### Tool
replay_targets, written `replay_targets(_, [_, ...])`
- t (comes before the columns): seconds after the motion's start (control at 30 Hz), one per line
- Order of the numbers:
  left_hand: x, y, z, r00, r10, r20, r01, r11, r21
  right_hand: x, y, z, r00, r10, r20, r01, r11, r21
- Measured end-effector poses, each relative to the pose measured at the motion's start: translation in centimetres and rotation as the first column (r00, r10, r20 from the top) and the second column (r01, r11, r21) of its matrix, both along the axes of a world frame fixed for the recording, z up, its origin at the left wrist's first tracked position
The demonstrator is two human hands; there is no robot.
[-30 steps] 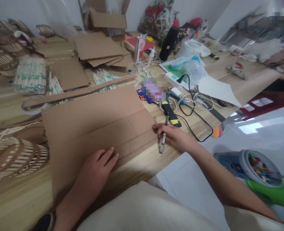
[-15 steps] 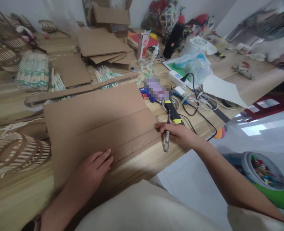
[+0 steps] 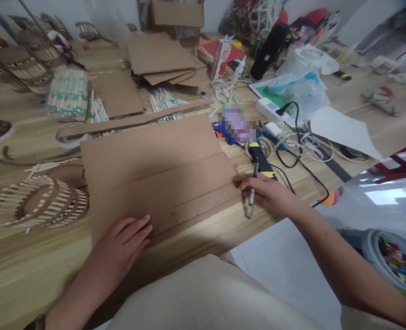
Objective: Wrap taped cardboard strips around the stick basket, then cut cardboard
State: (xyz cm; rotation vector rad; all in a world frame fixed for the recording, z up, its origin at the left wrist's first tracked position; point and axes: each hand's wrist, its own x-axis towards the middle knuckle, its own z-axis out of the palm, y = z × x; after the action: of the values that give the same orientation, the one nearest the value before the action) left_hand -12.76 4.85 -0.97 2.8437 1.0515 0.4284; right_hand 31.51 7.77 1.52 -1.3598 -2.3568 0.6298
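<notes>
A large sheet of brown cardboard (image 3: 161, 169) with crease lines lies flat on the wooden table in front of me. My left hand (image 3: 125, 238) rests flat on its near left part, fingers stretched out. At the sheet's right corner, my right hand (image 3: 265, 192) holds a pen (image 3: 252, 192) between its fingers, tip pointing up and away. The fingertips of that hand touch the cardboard's edge. Just beyond the right hand lies a black and yellow utility knife (image 3: 262, 160). A small basket-like piece of wooden sticks (image 3: 41, 201) stands left of the sheet.
Behind the sheet are stacked cardboard pieces (image 3: 161, 55) and a bundle of wrapped sticks (image 3: 68, 94). To the right, a white power strip (image 3: 271, 110) trails black cables. A bucket (image 3: 371, 243) stands on the floor past the table's edge.
The view has shifted left, so things appear farther right. My left hand has slid slightly left and nearer on the cardboard. The right hand still holds the pen at the corner.
</notes>
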Motion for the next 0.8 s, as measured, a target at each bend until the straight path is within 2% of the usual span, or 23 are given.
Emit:
replay_targets(0.37, [-0.5,-0.2,-0.8,1.000,-0.006,-0.002,0.006,1.000,0.020,0.3,-0.4,-0.1,0.998,-0.035,0.042,0.038,0.996,-0.075])
replay_targets(0.5, [-0.7,-0.4,-0.9,1.000,0.003,-0.005,-0.002,0.999,0.034,0.0,-0.3,0.0,0.999,-0.035,0.022,0.036,0.998,-0.056])
replay_targets(0.67, [-1.1,-1.0,0.1,0.998,0.060,-0.029,-0.060,0.998,-0.012,0.1,-0.1,-0.1,0.999,-0.021,0.031,0.022,0.999,-0.034])
replay_targets(0.8, [-1.0,-1.3,0.9,0.993,0.121,0.002,-0.121,0.989,-0.084,1.0,0.0,-0.9,0.998,-0.013,0.066,0.015,0.999,-0.032])
